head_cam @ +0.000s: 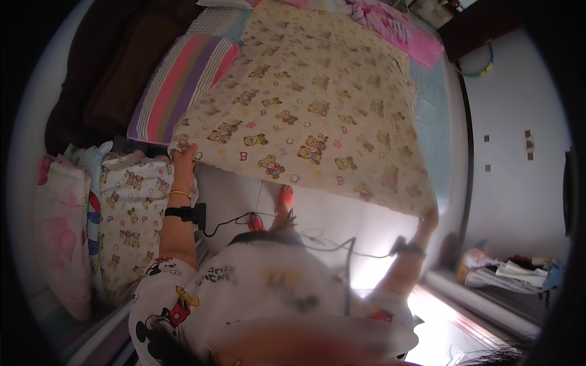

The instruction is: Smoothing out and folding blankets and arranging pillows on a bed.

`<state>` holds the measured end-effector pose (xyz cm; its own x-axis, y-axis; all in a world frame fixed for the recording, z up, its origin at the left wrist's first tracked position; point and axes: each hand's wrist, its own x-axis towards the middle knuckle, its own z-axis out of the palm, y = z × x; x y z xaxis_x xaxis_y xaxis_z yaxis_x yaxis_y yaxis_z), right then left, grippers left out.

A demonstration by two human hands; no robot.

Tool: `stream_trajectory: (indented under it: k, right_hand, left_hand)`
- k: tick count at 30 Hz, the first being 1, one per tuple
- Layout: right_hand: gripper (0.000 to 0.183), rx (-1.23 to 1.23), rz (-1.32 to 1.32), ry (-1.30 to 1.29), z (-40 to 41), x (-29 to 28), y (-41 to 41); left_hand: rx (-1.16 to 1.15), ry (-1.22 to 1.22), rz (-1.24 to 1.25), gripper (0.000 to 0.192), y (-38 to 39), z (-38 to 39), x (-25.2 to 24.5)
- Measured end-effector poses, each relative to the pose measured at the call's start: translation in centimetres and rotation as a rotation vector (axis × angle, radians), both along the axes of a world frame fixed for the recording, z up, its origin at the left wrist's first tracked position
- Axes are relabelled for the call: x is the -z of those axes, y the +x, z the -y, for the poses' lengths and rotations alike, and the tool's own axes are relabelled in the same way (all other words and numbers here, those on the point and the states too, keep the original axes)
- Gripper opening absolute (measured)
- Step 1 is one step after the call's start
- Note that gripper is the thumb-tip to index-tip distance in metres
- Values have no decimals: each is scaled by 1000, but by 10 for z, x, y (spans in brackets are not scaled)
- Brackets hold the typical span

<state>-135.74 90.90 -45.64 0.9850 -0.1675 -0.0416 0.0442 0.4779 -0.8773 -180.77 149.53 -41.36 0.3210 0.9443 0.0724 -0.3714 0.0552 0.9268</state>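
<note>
A cream cloth sheet printed with teddy bears (316, 110) is stretched between my two hands, its near edge hanging above the tiled floor. My left hand (184, 155) grips the near left corner, thumb on top of the fabric. At the near right corner, my right hand (428, 219) is closed on the cloth; its fingers are partly hidden and dim. The far part of the sheet reaches over the bed. A striped folded cloth (178, 87) in pink, purple and white lies beside the sheet's left edge, partly covered by it.
Folded bedding with bear print (132, 219) is piled at the left, near a dark brown sofa or cover (114, 68). Pink bedding (421, 43) lies at the far right of the bed. Cables (320, 247) run between my wrist straps. Folded clothes (517, 274) sit at right.
</note>
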Motion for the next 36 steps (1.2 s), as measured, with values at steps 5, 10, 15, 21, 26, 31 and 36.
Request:
stream_trajectory:
  k: [5, 10, 15, 21, 26, 31, 36]
  right_hand:
    - [27, 16, -2, -99, 14, -38, 20]
    - [22, 109, -157, -282, -13, -189, 25]
    - [22, 49, -257, -516, -49, -197, 66]
    - [12, 86, -370, -478, -66, -168, 118]
    - [10, -155, -433, -427, -110, -181, 218]
    - [26, 72, -317, -441, -154, -183, 266]
    - [57, -118, -134, -1559, -222, -113, 288]
  left_hand:
    - [-6, -183, -6, 36, 14, -1, 5]
    - [-56, -364, -127, 28, 38, -26, -120]
    - [111, -433, -356, 15, 61, -54, -110]
    - [8, -537, -248, 12, 111, -105, -76]
    - [25, -524, -17, 18, 192, -171, -68]
    - [-199, -469, -30, 33, 321, -130, -128]
    - [454, 225, -806, 42, 130, -270, 24]
